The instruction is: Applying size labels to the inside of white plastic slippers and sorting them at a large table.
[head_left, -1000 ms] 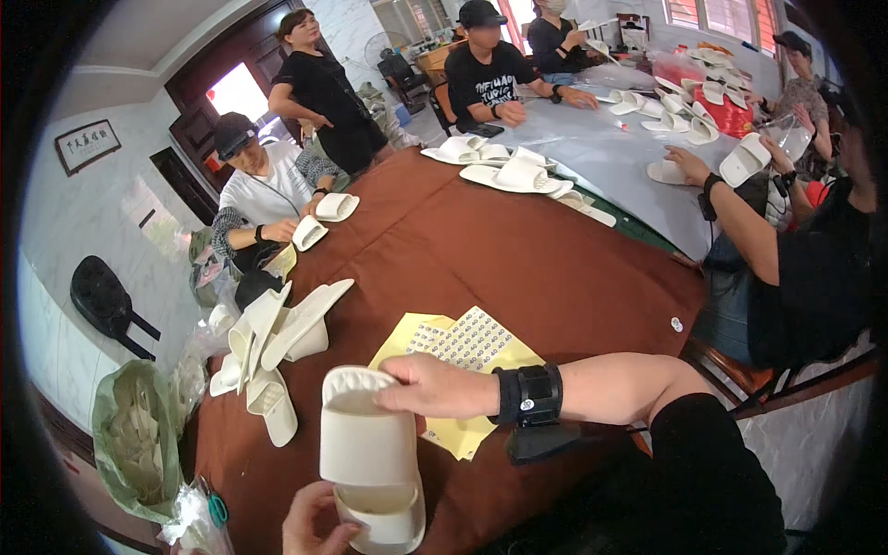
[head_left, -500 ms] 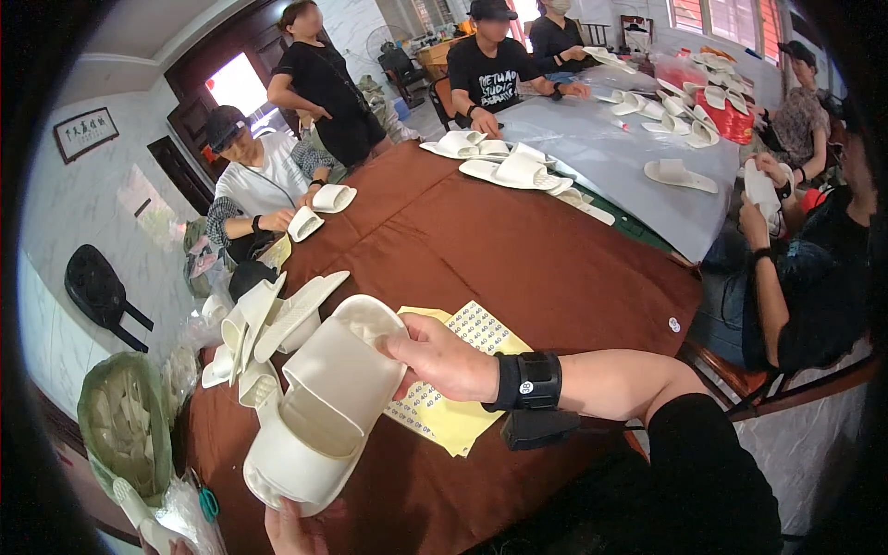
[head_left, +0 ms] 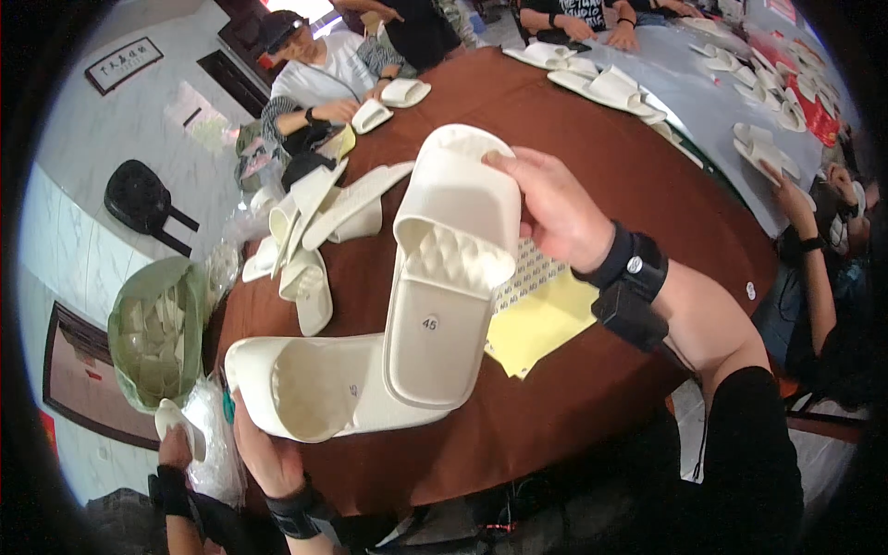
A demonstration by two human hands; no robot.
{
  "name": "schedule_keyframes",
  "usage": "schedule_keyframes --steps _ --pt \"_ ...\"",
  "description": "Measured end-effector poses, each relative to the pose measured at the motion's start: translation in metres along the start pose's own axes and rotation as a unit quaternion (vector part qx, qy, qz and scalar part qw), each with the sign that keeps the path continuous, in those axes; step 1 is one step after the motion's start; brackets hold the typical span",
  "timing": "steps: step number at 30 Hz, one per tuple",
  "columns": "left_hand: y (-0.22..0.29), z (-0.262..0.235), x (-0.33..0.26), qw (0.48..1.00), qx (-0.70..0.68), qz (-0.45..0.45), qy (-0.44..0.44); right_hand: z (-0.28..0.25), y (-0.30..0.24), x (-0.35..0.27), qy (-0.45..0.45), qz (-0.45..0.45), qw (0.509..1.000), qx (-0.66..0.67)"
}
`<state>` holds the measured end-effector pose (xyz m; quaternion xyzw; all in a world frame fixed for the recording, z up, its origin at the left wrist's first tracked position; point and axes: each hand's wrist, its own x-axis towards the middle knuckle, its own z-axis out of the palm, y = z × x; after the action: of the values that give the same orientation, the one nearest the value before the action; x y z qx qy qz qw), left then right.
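My right hand (head_left: 560, 203) grips the strap end of a cream slide slipper (head_left: 442, 342), held upright with its toe up. A small round sticker shows on its insole near the heel. My left hand (head_left: 264, 449) is closed on the toe end of a second cream slide slipper (head_left: 365, 407), which lies sideways in the air. The heel of the upright slipper overlaps the heel of the sideways one and hides part of it. Behind my right hand, yellow sticker sheets (head_left: 536, 328) with printed rows lie on the brown-covered table (head_left: 601, 185).
A pile of cream slippers (head_left: 314, 217) lies left of my hands. A green bag (head_left: 125, 347) of slippers stands beyond the table's left edge. At lower left, another person's hand (head_left: 174, 449) holds a slipper. Several people sit around the table, with more slippers (head_left: 615, 88) on the far side.
The two slippers, earlier overlapping closely, have swung apart into an L shape, so the insoles now show. My right hand rose. The view has turned toward the left.
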<state>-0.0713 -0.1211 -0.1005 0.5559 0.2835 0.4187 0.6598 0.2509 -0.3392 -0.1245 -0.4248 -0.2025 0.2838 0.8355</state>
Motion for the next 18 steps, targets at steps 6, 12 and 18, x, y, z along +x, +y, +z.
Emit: schedule_keyframes --steps 6,12,18 --pt "-0.012 0.014 0.004 0.989 0.103 -0.039 -0.095 0.001 0.007 0.004 -0.072 0.047 0.989 -0.122" --pt "-0.042 0.025 0.024 0.967 0.195 -0.078 -0.144 0.004 0.031 -0.005 -0.155 0.052 0.956 -0.245" --pt "-0.060 0.014 0.036 0.953 0.207 -0.154 -0.160 0.003 0.043 -0.011 -0.208 0.088 0.920 -0.321"
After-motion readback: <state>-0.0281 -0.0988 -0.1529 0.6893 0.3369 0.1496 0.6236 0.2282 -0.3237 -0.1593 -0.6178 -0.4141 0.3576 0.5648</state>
